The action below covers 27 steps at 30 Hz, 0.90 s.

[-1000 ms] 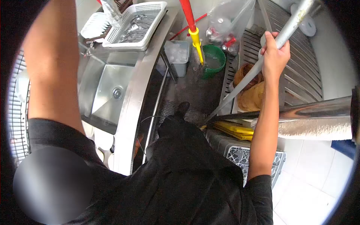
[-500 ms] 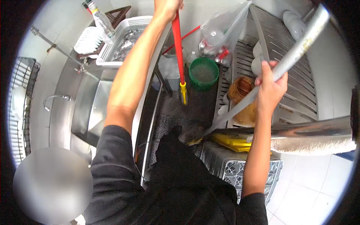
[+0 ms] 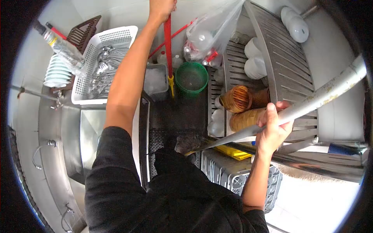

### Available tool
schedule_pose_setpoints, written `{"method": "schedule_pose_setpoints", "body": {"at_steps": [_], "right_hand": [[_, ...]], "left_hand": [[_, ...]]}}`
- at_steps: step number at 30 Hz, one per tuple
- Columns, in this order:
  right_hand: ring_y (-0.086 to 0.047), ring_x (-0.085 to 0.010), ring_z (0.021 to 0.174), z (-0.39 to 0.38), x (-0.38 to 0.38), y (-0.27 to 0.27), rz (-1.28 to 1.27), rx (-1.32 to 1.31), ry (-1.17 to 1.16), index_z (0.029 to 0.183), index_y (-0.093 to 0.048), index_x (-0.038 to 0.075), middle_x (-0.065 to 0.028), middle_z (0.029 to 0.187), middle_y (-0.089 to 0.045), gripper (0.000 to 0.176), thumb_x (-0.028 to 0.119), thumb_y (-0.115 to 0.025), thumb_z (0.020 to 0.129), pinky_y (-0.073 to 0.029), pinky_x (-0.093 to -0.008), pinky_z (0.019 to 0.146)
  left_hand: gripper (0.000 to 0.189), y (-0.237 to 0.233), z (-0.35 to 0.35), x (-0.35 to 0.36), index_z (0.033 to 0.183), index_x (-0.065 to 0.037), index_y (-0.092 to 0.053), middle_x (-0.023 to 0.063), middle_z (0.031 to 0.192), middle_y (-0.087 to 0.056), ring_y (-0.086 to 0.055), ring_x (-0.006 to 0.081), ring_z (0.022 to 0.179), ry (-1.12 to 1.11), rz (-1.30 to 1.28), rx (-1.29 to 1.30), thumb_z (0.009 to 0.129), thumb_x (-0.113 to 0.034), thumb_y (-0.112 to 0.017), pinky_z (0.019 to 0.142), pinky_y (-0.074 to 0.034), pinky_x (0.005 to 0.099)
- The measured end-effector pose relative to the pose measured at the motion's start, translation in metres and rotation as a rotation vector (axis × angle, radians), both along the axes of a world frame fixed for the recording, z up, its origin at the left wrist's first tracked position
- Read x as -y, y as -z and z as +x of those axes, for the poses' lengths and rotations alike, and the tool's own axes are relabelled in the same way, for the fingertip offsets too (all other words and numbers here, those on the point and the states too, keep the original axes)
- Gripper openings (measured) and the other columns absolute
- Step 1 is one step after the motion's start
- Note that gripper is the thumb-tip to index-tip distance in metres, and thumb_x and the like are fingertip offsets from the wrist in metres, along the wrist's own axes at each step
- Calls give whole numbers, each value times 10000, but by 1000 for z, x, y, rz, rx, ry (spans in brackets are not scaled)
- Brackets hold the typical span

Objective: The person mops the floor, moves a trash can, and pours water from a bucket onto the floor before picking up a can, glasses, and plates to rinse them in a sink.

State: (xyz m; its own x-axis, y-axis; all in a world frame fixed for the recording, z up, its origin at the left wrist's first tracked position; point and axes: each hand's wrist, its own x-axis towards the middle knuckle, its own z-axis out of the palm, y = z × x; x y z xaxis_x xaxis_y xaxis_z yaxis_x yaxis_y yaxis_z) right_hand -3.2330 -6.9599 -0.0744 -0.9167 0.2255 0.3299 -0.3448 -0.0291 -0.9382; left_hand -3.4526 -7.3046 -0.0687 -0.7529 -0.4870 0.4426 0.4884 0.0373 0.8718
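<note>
My left hand (image 3: 162, 11), at the top edge, is closed around the upper part of a red pole (image 3: 168, 46). This pole stands nearly upright, and its yellow lower end (image 3: 171, 83) points down at the dark wet floor beside a green basket (image 3: 191, 77). On the right, my right hand (image 3: 273, 126) grips a long pale-grey pole (image 3: 326, 93) with the thumb along it. The grey pole slants from the upper right down toward my feet, where its low end meets a dark, fuzzy shape (image 3: 190, 144) that is partly hidden by my clothing.
A white basket of cutlery (image 3: 134, 33) stands beside a steel sink (image 3: 91, 136) on the left. Slatted racks (image 3: 289, 58) hold white bowls (image 3: 254, 68) and woven baskets (image 3: 237, 99). A plastic bag (image 3: 206, 35) hangs at the back; a grey crate (image 3: 221, 171) is near my right.
The view has shifted, so the red pole and the shelves sit further left. My right hand is lower in view, and the grey pole lies at a flatter slant. Both hands keep their grip.
</note>
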Motion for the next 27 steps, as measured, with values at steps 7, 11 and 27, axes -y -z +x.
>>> {"method": "schedule_pose_setpoints", "body": {"at_steps": [7, 11, 27], "right_hand": [[-458, -104, 457, 5, 13, -2, 16, 1, -20, 1015, -501, 30, -24, 614, -495, 222, -7, -657, 861, -372, -252, 427], [-404, -101, 466, 10, 21, -2, 68, -21, -62, 1071, -480, 34, -10, 595, -450, 241, 37, -639, 890, -375, -261, 465], [-394, -105, 381, 171, -48, 6, -19, -82, -694, 952, -500, 1, -38, 520, -440, 67, 26, -553, 921, -384, -270, 382]], "left_hand": [[307, 104, -125, 87, 869, 7, -594, 90, 619, -612, -593, 182, 513, -242, -293, -16, 822, -293, -641, 510, -491, 322], [475, 178, -111, 78, 1052, 27, -604, 250, 947, -657, -647, 294, 910, -647, -621, 594, 777, -355, -668, 802, -510, 412], [649, 263, 462, -360, 1384, -47, -389, 234, 1273, -526, -544, 372, 1150, 106, -98, 783, 832, -201, -694, 956, -439, 425]]}}
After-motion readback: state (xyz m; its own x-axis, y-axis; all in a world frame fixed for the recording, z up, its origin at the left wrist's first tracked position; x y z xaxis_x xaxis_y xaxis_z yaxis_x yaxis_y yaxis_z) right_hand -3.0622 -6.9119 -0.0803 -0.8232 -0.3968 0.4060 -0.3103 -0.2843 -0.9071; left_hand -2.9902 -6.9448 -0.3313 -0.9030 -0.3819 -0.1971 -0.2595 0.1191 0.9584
